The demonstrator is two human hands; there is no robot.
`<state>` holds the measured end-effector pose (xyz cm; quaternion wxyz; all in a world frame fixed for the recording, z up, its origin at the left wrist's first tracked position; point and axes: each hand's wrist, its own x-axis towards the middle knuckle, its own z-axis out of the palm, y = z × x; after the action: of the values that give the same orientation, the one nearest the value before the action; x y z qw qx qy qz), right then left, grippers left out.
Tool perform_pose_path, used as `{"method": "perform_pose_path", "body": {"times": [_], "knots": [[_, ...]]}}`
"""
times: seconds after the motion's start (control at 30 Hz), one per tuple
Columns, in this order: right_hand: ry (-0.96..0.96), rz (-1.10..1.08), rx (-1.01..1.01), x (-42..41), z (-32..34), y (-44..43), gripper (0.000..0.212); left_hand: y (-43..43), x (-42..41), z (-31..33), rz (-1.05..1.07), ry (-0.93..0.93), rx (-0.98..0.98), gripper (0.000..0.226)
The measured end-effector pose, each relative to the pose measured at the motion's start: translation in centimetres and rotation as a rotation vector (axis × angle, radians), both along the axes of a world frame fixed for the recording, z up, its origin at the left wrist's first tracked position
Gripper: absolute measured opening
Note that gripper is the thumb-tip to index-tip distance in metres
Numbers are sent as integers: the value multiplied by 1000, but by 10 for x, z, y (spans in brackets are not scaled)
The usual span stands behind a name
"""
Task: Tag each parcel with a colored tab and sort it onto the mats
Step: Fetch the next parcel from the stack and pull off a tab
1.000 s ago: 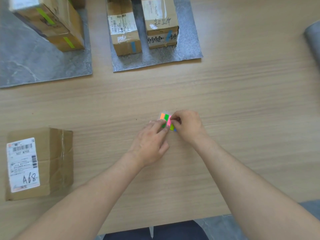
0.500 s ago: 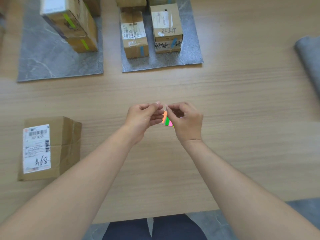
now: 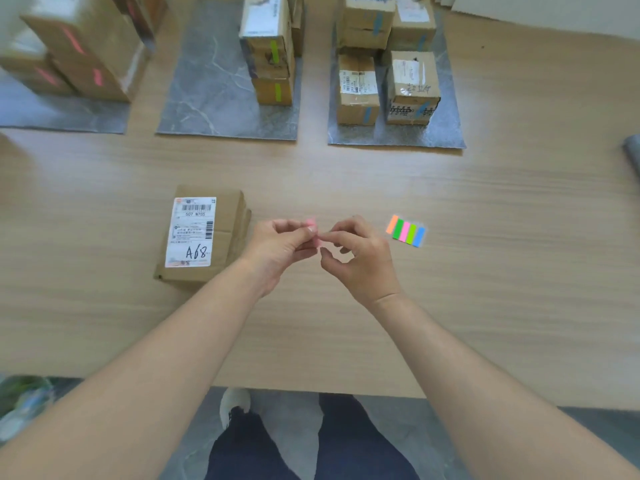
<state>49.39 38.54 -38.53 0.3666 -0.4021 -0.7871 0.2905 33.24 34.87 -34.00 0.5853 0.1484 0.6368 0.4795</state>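
In the middle of the pale wooden table [image 3: 485,289], just in front of the person, the left hand [image 3: 277,244] and the right hand [image 3: 360,258] meet with fingers curled, each pinching an end of a small pink paper tab [image 3: 310,222] held up between them; most of the tab is hidden by the fingertips. Just left of the left hand lies a flat brown cardboard parcel with a white shipping label marked A68 [image 3: 204,233], and no coloured tab shows on it. Near the right hand, apart from it, a strip of orange, green, pink and blue tabs [image 3: 405,231] rests on the wood. Along the far edge lie three grey stone-patterned mats: the left mat [image 3: 69,114] carries brown boxes with pink tabs [image 3: 90,53], the middle mat [image 3: 207,98] a stack of boxes with green tabs [image 3: 270,53], and the right mat [image 3: 443,133] boxes with blue tabs [image 3: 412,88]. Judging by this, most of the sorting is done. The A68 parcel is the only untagged one in view, and it likely awaits this pink tab and then a place on the left mat.
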Motion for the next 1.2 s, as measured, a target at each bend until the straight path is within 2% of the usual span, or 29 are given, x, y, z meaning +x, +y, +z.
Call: {"method": "perform_pose_path", "body": {"times": [0.17,0.37,0.53,0.67,0.77,0.83,1.0,1.1,1.2], "knots": [[-46,-123,-56,-44,4,-56,34,-60,-56,-2,-7,209,111,6],[-61,-166,-94,-101,19,-118,33,-132,-116,-8,-52,334,163,10],[-171,-105,-101,-140,22,-134,55,-163,-150,-30,-68,438,176,16],[-336,37,-196,-157,10,-138,64,-173,-155,-51,-72,510,181,9],[-419,81,-174,-160,-7,-137,56,-176,-150,-63,-34,536,176,8],[-391,63,-140,-161,-16,-136,48,-174,-147,-71,-17,533,181,8],[-279,25,2,-167,-32,-132,10,-164,-144,-85,81,539,193,8],[-267,-6,57,-172,-37,-128,8,-158,-141,-90,112,545,190,8],[-274,-39,85,-177,-41,-125,17,-157,-140,-94,129,556,209,7]]}}
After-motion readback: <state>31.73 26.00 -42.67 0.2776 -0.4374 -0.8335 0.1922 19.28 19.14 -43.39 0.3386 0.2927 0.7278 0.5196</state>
